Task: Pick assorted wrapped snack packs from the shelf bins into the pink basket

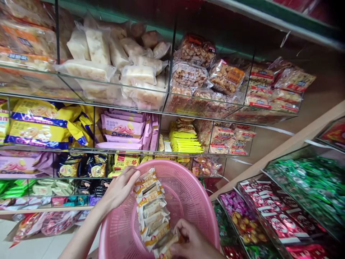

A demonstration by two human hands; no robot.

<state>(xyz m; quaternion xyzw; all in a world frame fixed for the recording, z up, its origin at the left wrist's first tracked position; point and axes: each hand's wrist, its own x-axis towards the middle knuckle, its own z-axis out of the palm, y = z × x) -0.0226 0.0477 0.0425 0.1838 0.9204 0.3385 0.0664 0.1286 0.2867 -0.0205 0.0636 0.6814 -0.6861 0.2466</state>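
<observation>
Both hands work a long stack of small cream-and-orange wrapped snack packets (153, 212) standing on edge inside a round pink perforated plastic basket (194, 194). Left hand (120, 189) has fingers curled over the top end of the row, gripping the uppermost packets near the basket's far-left rim. Right hand (191, 242) pinches the bottom end of the row, thumb and fingers closed on the last packets at the near rim. The row leans against the basket's left inner wall; the basket's right half is bare mesh.

Step in hand, as judged: gathering or squaring the row as one bundle between the two hands. Next move likely calls for even squeeze from both ends so the middle doesn't buckle.

Room: the glass shelf edge (113, 86) and stocked snack compartments sit just beyond the far rim; slanted bins of wrapped candy (269, 216) close on the right. Free space is mostly upward and toward the person.
</observation>
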